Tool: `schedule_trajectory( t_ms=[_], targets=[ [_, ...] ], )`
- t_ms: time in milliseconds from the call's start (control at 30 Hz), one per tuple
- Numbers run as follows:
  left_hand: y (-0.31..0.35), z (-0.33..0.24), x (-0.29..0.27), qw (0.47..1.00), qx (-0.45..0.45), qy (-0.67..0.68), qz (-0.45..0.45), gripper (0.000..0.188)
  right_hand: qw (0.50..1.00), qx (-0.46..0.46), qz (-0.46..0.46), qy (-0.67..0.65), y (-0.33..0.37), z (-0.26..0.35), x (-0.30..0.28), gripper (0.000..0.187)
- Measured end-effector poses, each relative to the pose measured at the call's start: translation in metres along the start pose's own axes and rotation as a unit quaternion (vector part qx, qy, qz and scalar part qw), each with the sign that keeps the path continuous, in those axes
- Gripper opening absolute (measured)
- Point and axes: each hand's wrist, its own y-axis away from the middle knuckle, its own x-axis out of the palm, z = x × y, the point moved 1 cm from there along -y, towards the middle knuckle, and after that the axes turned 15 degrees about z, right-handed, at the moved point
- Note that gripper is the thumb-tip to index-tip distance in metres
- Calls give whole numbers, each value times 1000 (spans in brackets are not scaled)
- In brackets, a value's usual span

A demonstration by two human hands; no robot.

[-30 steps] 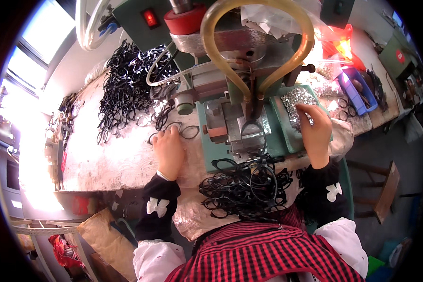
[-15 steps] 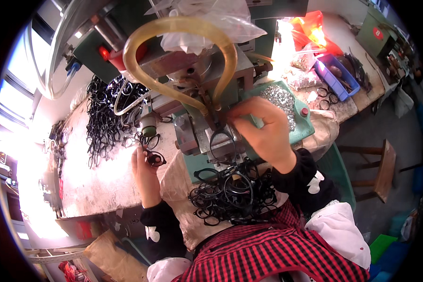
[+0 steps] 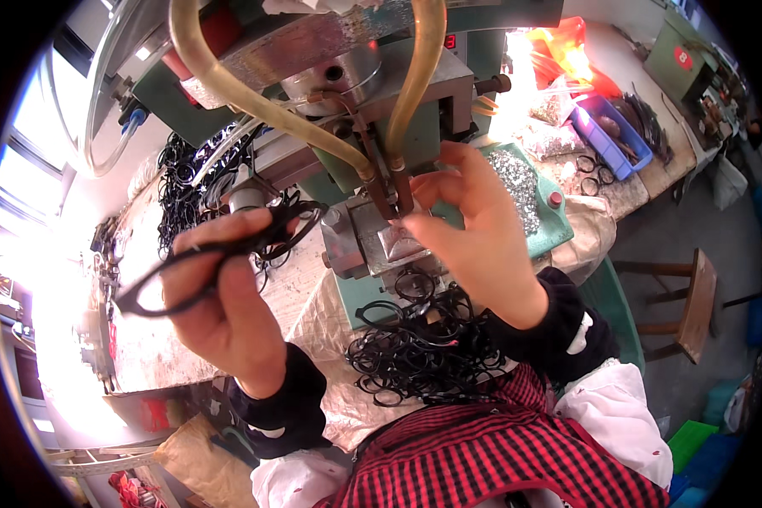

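My left hand is raised left of the machine, fingers closed on a black eyeglass frame. More dark frame parts show beyond its fingertips. My right hand is at the machine's two upright metal jaws, with thumb and fingers bent together beside them; whatever they pinch is too small or hidden. Below the jaws sits a small metal block on the machine's bed. In front of the machine lies a tangled pile of black eyeglass frames, close to my apron.
A green tray of small silvery pieces stands right of the machine. Yellowish hoses loop down to the jaws. A large heap of black frames lies at the left. Farther right are a blue bin and a wooden stool.
My left hand has risen toward me and right, bringing an eyeglass frame up. The frame that stood under the jaws is gone from there. My right hand stays by the jaws, fingers shifted.
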Motion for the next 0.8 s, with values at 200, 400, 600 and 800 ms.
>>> schedule_trajectory(
  t_ms=[200, 400, 600, 800],
  targets=[
    [34, 2, 35, 968, 126, -115, 185, 27, 991, -39, 2, 127, 20, 5, -21, 44],
    [44, 10, 54, 910, 168, -222, 306, 40, 805, 36, -78, 587, 43, -92, -100, 21],
    [38, 13, 54, 915, 162, -200, 311, 40, 814, 2, -98, 573, 45, -105, -105, 16],
    [62, -9, 53, 935, 52, -201, 289, 34, 837, -28, -108, 536, 35, -88, -92, 9]
  ],
)
